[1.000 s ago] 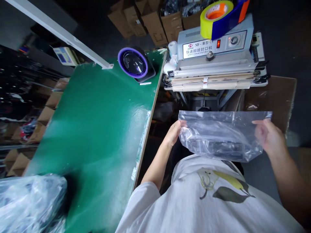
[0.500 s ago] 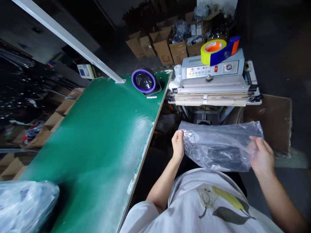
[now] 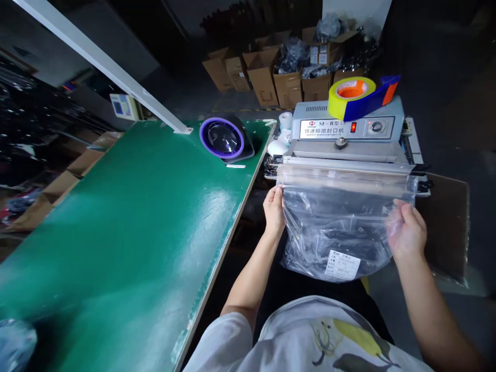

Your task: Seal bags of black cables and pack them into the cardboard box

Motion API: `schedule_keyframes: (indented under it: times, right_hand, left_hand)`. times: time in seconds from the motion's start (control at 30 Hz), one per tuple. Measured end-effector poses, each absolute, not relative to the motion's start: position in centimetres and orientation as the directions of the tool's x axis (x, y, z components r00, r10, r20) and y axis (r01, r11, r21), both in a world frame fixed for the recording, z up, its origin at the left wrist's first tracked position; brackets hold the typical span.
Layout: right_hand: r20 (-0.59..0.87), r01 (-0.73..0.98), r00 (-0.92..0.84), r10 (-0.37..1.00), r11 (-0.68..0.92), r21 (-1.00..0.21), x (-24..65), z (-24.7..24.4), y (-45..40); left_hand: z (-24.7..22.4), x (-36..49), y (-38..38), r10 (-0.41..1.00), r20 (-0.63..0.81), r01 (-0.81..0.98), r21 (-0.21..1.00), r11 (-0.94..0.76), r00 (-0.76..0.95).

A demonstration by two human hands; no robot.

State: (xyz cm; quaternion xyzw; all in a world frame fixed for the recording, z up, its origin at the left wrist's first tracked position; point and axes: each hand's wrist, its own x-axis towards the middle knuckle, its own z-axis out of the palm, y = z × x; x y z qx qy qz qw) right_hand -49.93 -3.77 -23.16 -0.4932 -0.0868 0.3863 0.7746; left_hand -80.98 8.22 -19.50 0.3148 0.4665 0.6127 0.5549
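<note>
A clear plastic bag (image 3: 337, 222) with dark contents is stretched between both hands. Its upper edge lies over the front of the foot-pedal bag sealer (image 3: 349, 150), at the sealing bar. A printed white label (image 3: 342, 265) shows near the bag's bottom. My left hand (image 3: 274, 209) pinches the left edge of the bag, just below the sealer's front. At the opposite edge my right hand (image 3: 406, 230) is closed on the plastic, thumb on top. The sealer's red switch is lit.
A tape dispenser with a yellow roll (image 3: 352, 98) sits on the sealer. On the green table (image 3: 155, 232) stand a purple-rimmed fan (image 3: 221, 138) and, at lower left, a plastic-wrapped bundle (image 3: 15, 343). Cardboard boxes (image 3: 263, 77) stand behind; a brown panel (image 3: 445, 227) is at right.
Both hands have brought the bag forward to the sealer, its upper edge now over the sealing bar. The label has come into full view. The camera view has shifted.
</note>
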Motion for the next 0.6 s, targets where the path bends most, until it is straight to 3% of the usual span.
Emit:
schedule_keyframes:
  times: [0.23, 0.6]
  right_hand:
    - [-0.349, -0.567, 0.699, 0.624, 0.187, -0.802, -50.1, -26.0, -1.9]
    - [-0.288, -0.558, 0.625, 0.726, 0.157, -0.815, -49.2, -23.3, -2.0]
  left_hand:
    - [-22.4, -81.0, 10.8, 0.938, -0.339, -0.476, 0.839, 0.263, -0.079]
    - [-22.9, -79.6, 13.0, 0.940, -0.333, -0.526, 0.815, 0.244, -0.080]
